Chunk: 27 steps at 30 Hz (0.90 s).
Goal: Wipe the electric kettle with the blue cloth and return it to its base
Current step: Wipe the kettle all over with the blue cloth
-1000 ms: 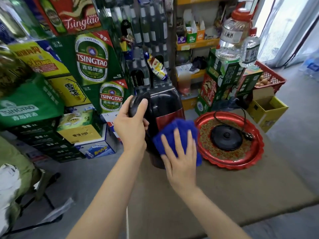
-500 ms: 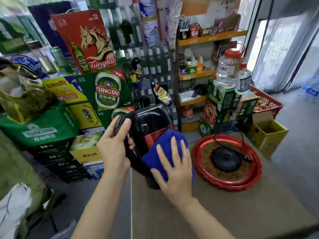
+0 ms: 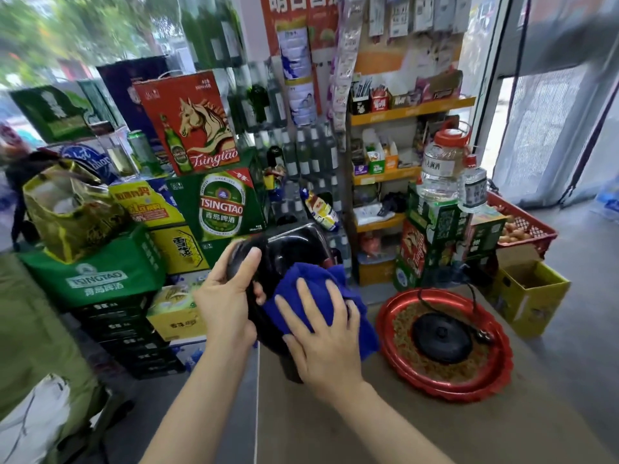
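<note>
I hold the electric kettle [image 3: 288,249] with my left hand [image 3: 227,303]. This hand is closed around the handle side, the thumb up on the top part. The kettle is tilted away from me and only its bottom edge seems to touch the worktop [image 3: 335,423], close to the left border. My right hand [image 3: 321,336] lies flat and open on the blue cloth [image 3: 311,289], fingers spread, and it presses the cloth against the side of the kettle; it does not grip anything.

The base [image 3: 442,336] sits in the red tray [image 3: 395,356] to the right, just beside the kettle but apart from it, with the cord [image 3: 449,304] lying in a loop over the tray's far part.

I think the wiping is in the middle, and the return is not yet done. What can go wrong: the kettle is shiny, and if I push too strong with the cloth it can turn in my left hand or slide off the worktop edge to the floor. Later, when I carry it to the base, the cord can catch under the kettle so it sits crooked. A loose corner of cloth can also drag on the tray.
</note>
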Tool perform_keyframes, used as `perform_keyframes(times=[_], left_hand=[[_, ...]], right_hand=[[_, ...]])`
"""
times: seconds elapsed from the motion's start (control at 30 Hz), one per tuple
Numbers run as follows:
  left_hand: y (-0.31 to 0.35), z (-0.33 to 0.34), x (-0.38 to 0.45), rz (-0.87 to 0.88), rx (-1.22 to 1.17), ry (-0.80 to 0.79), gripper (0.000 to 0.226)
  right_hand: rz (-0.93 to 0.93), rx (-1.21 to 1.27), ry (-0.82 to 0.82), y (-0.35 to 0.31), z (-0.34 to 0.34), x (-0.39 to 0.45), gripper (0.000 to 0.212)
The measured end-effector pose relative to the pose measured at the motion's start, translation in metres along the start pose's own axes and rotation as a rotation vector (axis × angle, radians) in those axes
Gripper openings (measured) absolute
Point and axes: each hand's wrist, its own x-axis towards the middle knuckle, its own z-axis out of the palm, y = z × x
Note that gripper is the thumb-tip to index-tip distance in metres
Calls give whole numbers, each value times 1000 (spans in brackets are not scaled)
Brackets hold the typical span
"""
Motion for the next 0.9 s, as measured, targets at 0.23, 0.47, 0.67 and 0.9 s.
perform_keyframes(times=[0.23,0.47,0.67,0.9], left_hand=[[16,-15,-6,-56,-94,-24,34],[35,-28,7,35,-91,-22,46],[34,-35,-5,2,-114,-149,16],[52,-62,1,-14,-222,-101,20]], right_hand=[[685,1115,-58,64,-27,112,50],[302,353,-3,-4,-14,-12,55],[290,625,-47,17,-37,110,60],[913,1605,-425,68,-37,63,68]])
